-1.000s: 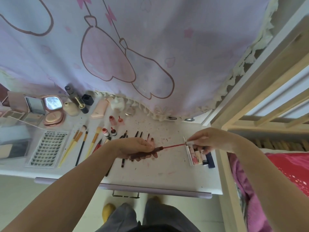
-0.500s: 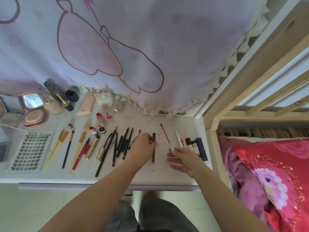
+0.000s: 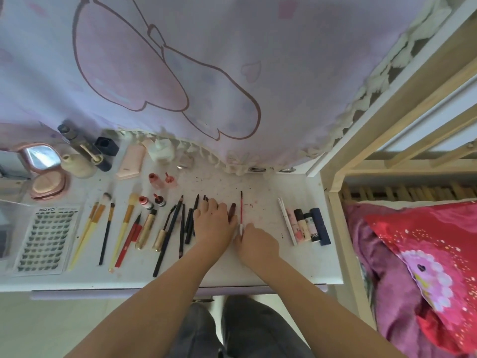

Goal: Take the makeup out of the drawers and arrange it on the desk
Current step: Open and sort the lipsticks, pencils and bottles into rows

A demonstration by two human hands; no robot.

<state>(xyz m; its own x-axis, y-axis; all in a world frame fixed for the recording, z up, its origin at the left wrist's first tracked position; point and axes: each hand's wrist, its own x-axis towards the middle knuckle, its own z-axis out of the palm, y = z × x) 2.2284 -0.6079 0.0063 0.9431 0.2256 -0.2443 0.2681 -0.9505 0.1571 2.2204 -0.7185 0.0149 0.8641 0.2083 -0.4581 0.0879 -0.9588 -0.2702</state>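
On the white desk makeup lies in rows. My left hand rests flat, fingers straight, on a row of dark pencils. A dark red tube lies right beside its thumb. A thin red applicator wand lies upright on the desk just right of the tube. My right hand pinches the wand's white cap at its near end. Several lipsticks and a white pen lie in a row at the right.
Brushes, a lash tray, an open pink compact and small bottles fill the desk's left side. A lilac curtain hangs behind. A wooden bed frame and red pillow stand on the right.
The wand was pulled out of the dark tube and laid on the desk; it now lies straight instead of tilted. My right hand has closed on its cap, and my left hand lies flat on the pencils.
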